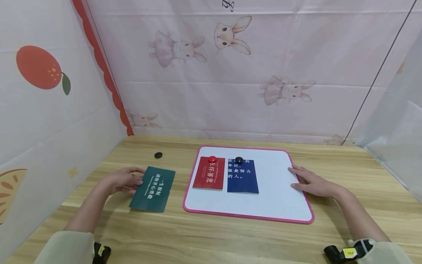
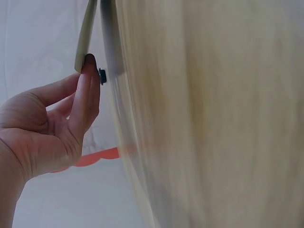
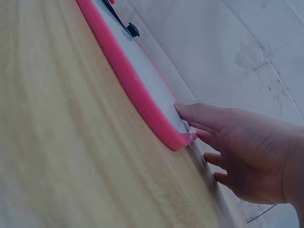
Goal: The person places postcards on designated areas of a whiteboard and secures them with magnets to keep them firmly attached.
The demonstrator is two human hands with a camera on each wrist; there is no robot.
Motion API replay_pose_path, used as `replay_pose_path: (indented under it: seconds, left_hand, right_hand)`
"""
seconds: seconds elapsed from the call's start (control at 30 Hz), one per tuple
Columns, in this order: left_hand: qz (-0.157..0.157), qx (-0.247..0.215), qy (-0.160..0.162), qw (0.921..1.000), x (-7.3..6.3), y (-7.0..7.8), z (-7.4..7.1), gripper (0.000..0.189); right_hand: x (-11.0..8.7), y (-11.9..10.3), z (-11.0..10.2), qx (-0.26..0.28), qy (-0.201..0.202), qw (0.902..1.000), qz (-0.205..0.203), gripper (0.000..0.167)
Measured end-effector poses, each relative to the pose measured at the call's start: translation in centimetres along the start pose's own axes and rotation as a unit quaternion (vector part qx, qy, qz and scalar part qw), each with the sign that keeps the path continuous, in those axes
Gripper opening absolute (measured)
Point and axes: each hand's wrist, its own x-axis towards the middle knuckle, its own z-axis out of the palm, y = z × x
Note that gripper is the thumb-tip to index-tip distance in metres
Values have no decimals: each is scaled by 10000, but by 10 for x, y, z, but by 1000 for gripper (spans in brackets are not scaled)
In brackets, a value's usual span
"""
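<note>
My left hand (image 1: 124,180) pinches a dark green card (image 1: 154,189) with white lettering by its left edge, lifted off the table in the left wrist view. A whiteboard (image 1: 280,194) with a pink frame lies to its right. On the board are a red card (image 1: 209,176) under a red round magnet (image 1: 212,159) and a dark blue card (image 1: 243,181) under a black magnet (image 1: 239,160). At the board's right edge rests my right hand (image 1: 314,182), thumb and forefinger on the white surface, the other fingers extended beside the pink rim.
Another black magnet (image 1: 158,155) lies on the wooden table (image 1: 211,238), behind the green card. Printed cloth with rabbits (image 1: 230,110) hangs along the table's back edge, and a fruit-print cloth (image 1: 66,139) stands at the left.
</note>
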Motion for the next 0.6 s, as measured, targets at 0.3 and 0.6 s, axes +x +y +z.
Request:
replay_pose_path:
  seconds: [0.3,0.6]
  left_hand:
    - [91,-48,-2,9999,0,5,6,49]
    - [54,-142,61,9999,5,9,10,49]
  right_hand:
    - [0,1,1,48,77,9999,-88,71]
    - [1,3,1,-17,9,10000,30,73]
